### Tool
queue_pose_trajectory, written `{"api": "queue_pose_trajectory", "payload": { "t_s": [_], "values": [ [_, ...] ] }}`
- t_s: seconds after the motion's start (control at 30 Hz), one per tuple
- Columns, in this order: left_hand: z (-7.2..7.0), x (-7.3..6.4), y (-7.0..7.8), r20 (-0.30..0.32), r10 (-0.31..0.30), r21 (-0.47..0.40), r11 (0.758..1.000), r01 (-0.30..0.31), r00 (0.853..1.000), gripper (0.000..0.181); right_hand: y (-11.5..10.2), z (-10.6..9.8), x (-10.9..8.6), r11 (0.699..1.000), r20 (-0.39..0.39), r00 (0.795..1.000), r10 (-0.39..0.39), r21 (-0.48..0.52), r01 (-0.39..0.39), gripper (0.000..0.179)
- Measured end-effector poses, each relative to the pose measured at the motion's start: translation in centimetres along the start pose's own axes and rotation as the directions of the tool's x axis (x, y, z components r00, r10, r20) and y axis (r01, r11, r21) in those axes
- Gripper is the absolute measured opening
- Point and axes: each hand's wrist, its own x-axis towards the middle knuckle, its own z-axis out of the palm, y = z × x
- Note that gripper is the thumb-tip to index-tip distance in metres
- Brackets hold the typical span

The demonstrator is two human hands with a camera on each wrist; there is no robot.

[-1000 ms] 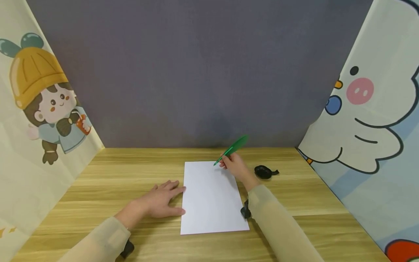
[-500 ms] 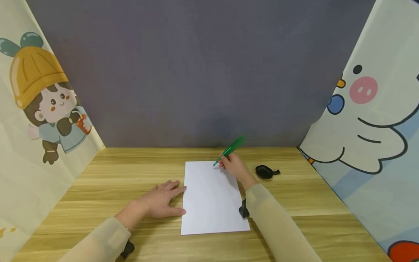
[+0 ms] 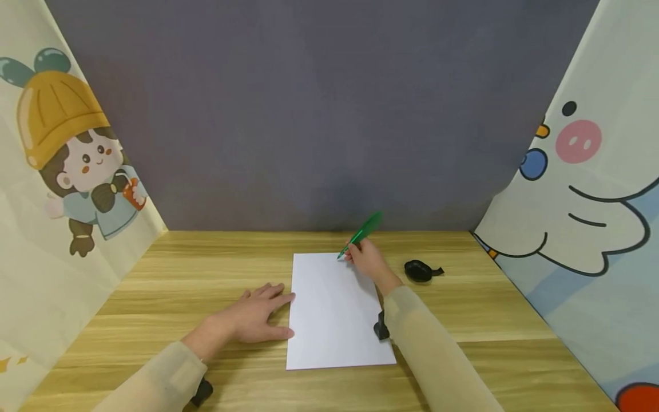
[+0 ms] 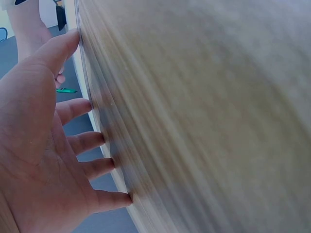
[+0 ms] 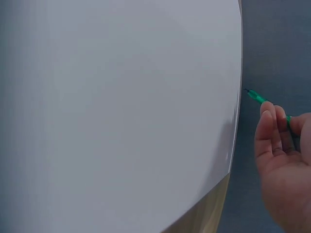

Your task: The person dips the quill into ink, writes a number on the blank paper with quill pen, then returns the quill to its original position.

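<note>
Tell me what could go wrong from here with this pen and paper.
The paper may slip or turn, since only the thumb and one fingertip of the left hand seem to reach it.
The green pen could stray onto the table, as the right hand holds its tip near the paper's far edge.
The black wrist device, overlapping the paper's right edge in the head view, might drag it.

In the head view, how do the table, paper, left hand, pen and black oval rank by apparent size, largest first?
1. Table
2. Paper
3. Left hand
4. Pen and black oval: too close to rank; the pen looks longer, the oval broader.
</note>
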Motion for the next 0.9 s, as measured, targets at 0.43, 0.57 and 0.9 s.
{"api": "queue_pose_trajectory", "payload": {
  "t_s": [0.43, 0.57, 0.9],
  "values": [
    [0.20, 0.04, -0.10, -0.005, -0.001, 0.015, 1.000, 0.001, 1.000, 0.091, 0.12, -0.48, 0.06, 0.999, -0.026, 1.000, 0.009, -0.044, -0.011, 0.033],
    [0.20, 0.03, -0.13, -0.002, -0.003, 0.015, 1.000, 0.003, 1.000, 0.091, 0.11, -0.44, 0.14, 0.999, -0.025, 1.000, 0.011, -0.051, -0.013, 0.033],
    [0.13, -0.10, -0.01, -0.004, -0.007, 0.010, 1.000, 0.007, 1.000, 0.092, 0.48, -0.38, 0.55, 0.999, -0.017, 1.000, 0.018, -0.039, -0.019, 0.032]
  ]
}}
